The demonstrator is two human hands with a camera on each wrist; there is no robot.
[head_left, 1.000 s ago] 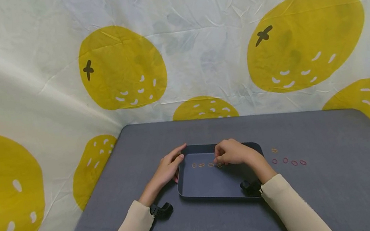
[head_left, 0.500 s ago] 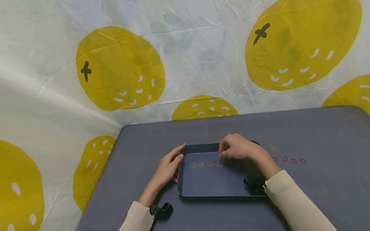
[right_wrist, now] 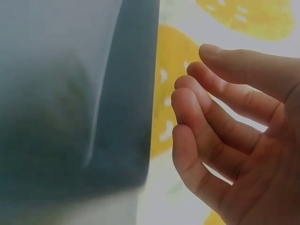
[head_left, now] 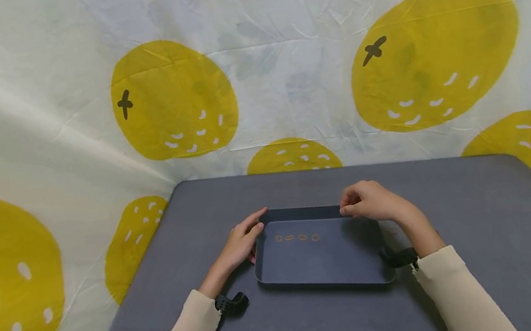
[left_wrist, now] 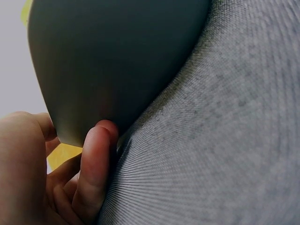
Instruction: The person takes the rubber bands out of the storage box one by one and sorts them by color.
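Observation:
A shallow dark grey tray [head_left: 312, 262] lies on the table, with several small orange rubber bands [head_left: 302, 237] in a row inside it. My left hand [head_left: 237, 245] grips the tray's left side, thumb at the rim and fingers against the outer wall. In the left wrist view, fingertips [left_wrist: 96, 154] press on that wall. Over the tray's far right corner hovers my right hand [head_left: 369, 201], its fingers loosely bent. The right wrist view shows these fingers [right_wrist: 187, 108] beside the tray wall [right_wrist: 129, 93], with nothing visible between them and the thumb.
A grey cloth covers the table [head_left: 250, 330]. Right of the tray, a faint red band [head_left: 393, 231] shows, while my right forearm hides the area beside it. A white curtain [head_left: 284, 87] with yellow fruit prints hangs behind and at the left.
My right hand has risen from the rightmost orange band and moved right, above the tray's far right corner. Its arm now covers most bands outside the tray. My left hand stays put.

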